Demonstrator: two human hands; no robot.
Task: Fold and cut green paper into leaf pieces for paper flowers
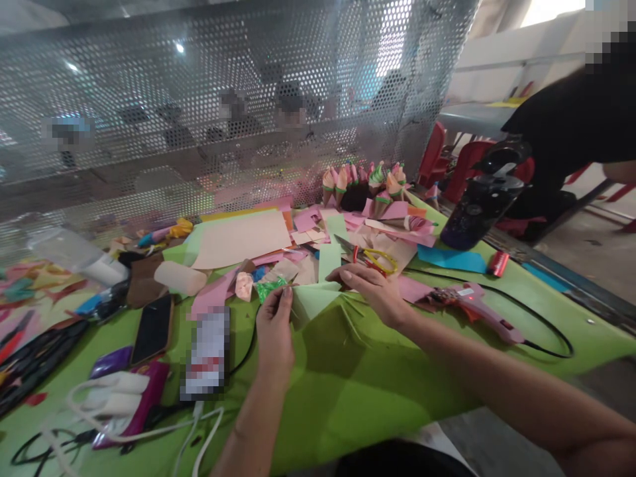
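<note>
A folded piece of light green paper (pixel 315 301) is held up over the green table covering (pixel 397 391). My left hand (pixel 277 324) pinches its left corner between thumb and fingers. On the far right edge my right hand (pixel 370 291) has its fingers closed at the paper's upper corner. Just behind them lies a light green paper strip (pixel 330 262). Scissors with red and yellow handles (pixel 378 260) rest beyond my right hand. To the right is a pink hot glue gun (pixel 489 311) with a lit red light and a black cord.
Several paper ice-cream cones (pixel 377 177) stand at the back. A dark bottle (pixel 484 199) and a red battery-like cylinder (pixel 498 264) are at right. Phones (pixel 153 329), a white cable (pixel 211 424) and paper sheets (pixel 243 237) lie left. A perforated metal screen (pixel 199 99) rises behind; a person in black (pixel 571 126) is at right.
</note>
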